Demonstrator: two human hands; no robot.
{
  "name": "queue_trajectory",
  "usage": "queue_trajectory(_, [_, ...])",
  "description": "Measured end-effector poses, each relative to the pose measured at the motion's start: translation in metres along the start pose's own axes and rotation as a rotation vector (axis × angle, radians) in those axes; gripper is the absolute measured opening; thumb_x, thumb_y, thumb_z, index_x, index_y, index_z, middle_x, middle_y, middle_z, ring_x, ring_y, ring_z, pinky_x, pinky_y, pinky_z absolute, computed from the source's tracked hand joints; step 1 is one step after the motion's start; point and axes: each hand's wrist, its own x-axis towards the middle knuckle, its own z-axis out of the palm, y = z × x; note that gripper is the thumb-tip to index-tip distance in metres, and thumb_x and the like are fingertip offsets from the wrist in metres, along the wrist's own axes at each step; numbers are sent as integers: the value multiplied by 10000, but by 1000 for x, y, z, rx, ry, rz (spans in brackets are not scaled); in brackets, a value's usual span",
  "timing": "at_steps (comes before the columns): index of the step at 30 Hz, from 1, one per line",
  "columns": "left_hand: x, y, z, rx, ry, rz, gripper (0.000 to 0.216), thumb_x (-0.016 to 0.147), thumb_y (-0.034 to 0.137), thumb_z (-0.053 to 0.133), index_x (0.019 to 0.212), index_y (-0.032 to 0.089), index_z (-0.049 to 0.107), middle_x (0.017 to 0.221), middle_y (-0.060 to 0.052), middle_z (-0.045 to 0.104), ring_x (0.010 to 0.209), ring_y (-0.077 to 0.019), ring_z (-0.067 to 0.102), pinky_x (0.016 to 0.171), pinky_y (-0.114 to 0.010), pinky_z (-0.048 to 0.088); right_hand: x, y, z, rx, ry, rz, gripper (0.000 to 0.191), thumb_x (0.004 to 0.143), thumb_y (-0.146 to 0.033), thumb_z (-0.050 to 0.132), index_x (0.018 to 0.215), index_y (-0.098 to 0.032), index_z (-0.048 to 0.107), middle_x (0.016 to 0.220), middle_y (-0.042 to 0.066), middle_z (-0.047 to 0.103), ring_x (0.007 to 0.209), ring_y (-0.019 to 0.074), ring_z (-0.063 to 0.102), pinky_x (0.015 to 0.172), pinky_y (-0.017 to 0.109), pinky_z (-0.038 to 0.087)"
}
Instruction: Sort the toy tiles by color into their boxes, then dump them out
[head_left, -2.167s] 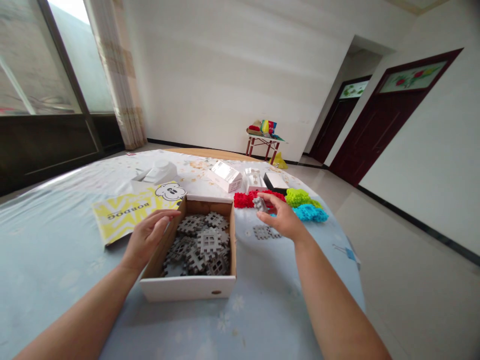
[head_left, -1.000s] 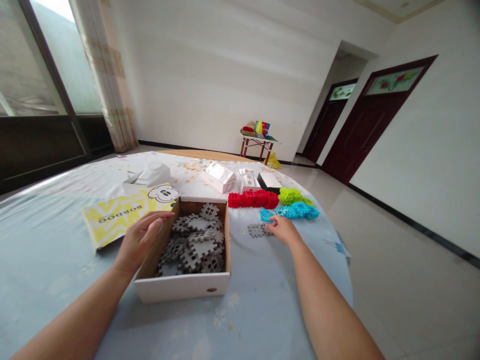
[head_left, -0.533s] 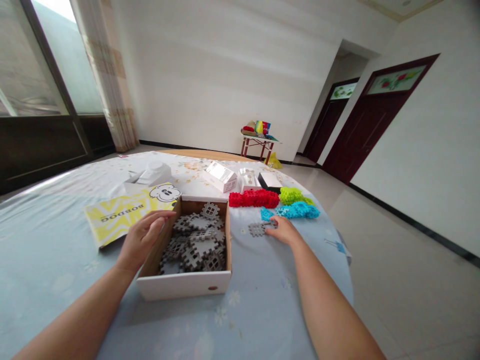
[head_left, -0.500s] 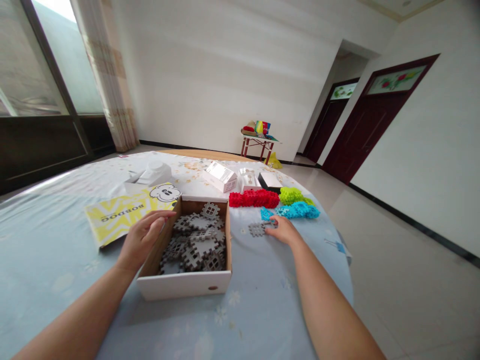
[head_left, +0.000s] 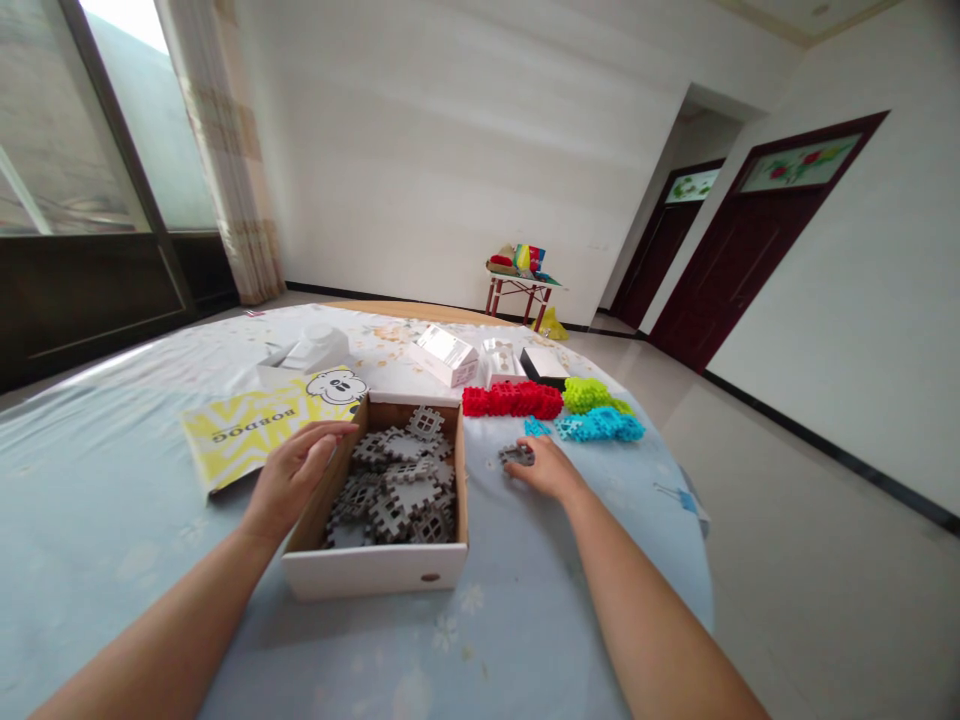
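Note:
My left hand [head_left: 296, 475] rests at the left wall of an open white cardboard box [head_left: 375, 573], its fingers stretched out over the rim and holding nothing. Inside the box lie several grey interlocking building pieces [head_left: 409, 490], some solid and some with window-like openings. To the right of the box, my right hand [head_left: 549, 468] is closed on a grey building piece [head_left: 514, 455] at the tablecloth. Its fingers partly cover the piece, so whether there is more than one cannot be told.
Beyond my right hand lie red pieces [head_left: 514, 400], blue pieces [head_left: 604, 424] and green pieces [head_left: 589, 393]. A yellow-and-white box lid [head_left: 247, 430] lies left of the box. Small white boxes [head_left: 444, 354] stand farther back on the round table, whose edge [head_left: 709, 570] curves at right.
My right hand has moved slightly left and closed over the grey pieces that lay partly uncovered on the cloth. My left hand keeps its place at the box. The view has shifted a little.

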Motion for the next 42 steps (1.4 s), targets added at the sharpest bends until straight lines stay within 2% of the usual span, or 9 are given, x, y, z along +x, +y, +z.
queue_trajectory(3, [0, 4, 0, 11, -9, -6, 364, 836, 398, 401, 949, 162, 654, 1018, -67, 659, 996, -206, 568, 926, -317, 403, -2, -5, -1, -32, -3, 5, 596, 670, -524, 655, 1146, -176, 568, 1079, 127, 560, 1027, 262, 534, 877, 337, 404])
queue_trajectory(9, [0, 7, 0, 9, -6, -10, 364, 827, 404, 405, 943, 168, 655, 1026, -68, 662, 1001, -216, 573, 934, -333, 407, -2, -5, 2, -17, -6, 6, 622, 682, -440, 664, 1217, -155, 523, 1125, 149, 544, 1063, 270, 518, 911, 355, 394])
queue_trajectory(14, [0, 5, -1, 2, -2, 5, 352, 835, 380, 411, 945, 159, 662, 1016, -66, 666, 995, -208, 575, 924, -318, 409, 1, 1, 7, 193, 28, 8, 659, 645, -387, 693, 1218, -119, 512, 1078, 139, 579, 982, 248, 558, 879, 366, 429])
queue_trajectory(16, [0, 4, -1, -1, 3, 7, 353, 836, 379, 409, 938, 162, 668, 1014, -63, 669, 996, -207, 578, 919, -304, 411, 2, -4, 3, 331, 105, 27, 636, 666, -407, 672, 1209, -119, 510, 1046, 127, 601, 906, 226, 585, 823, 363, 461])
queue_trajectory(21, [0, 3, 0, -11, 11, 12, 360, 837, 387, 403, 936, 169, 672, 1006, -57, 667, 990, -205, 580, 910, -297, 418, -4, -46, -28, 624, 338, -91, 565, 726, -455, 619, 1193, -157, 509, 1077, 111, 610, 881, 199, 590, 747, 328, 495])
queue_trajectory(25, [0, 5, 0, -13, 15, -4, 363, 835, 395, 396, 929, 179, 672, 998, -53, 666, 982, -207, 582, 910, -322, 422, -8, -92, -44, 642, 290, -254, 547, 715, -445, 649, 1187, -198, 525, 1080, 83, 608, 884, 192, 585, 754, 327, 497])
queue_trajectory(31, [-1, 6, 0, -18, 14, 5, 360, 847, 386, 391, 927, 177, 673, 993, -56, 665, 974, -205, 585, 903, -327, 426, 4, -129, -32, 603, 217, -344, 631, 673, -494, 688, 1212, -217, 511, 1118, 81, 586, 893, 195, 583, 790, 348, 497])
queue_trajectory(39, [-2, 3, 0, -22, 17, 15, 354, 867, 382, 389, 935, 176, 669, 1001, -51, 657, 982, -197, 580, 899, -306, 421, 17, -104, -5, 588, 218, -360, 485, 806, -456, 561, 1219, -202, 527, 1256, 114, 520, 1131, 226, 510, 911, 378, 457])
queue_trajectory(42, [-2, 4, 0, -20, 10, 16, 356, 864, 390, 398, 933, 173, 672, 1007, -54, 661, 987, -200, 580, 910, -309, 417, 21, -95, 3, 527, 196, -426, 425, 839, -418, 523, 1212, -217, 545, 1314, 99, 490, 1227, 218, 431, 1021, 408, 357])
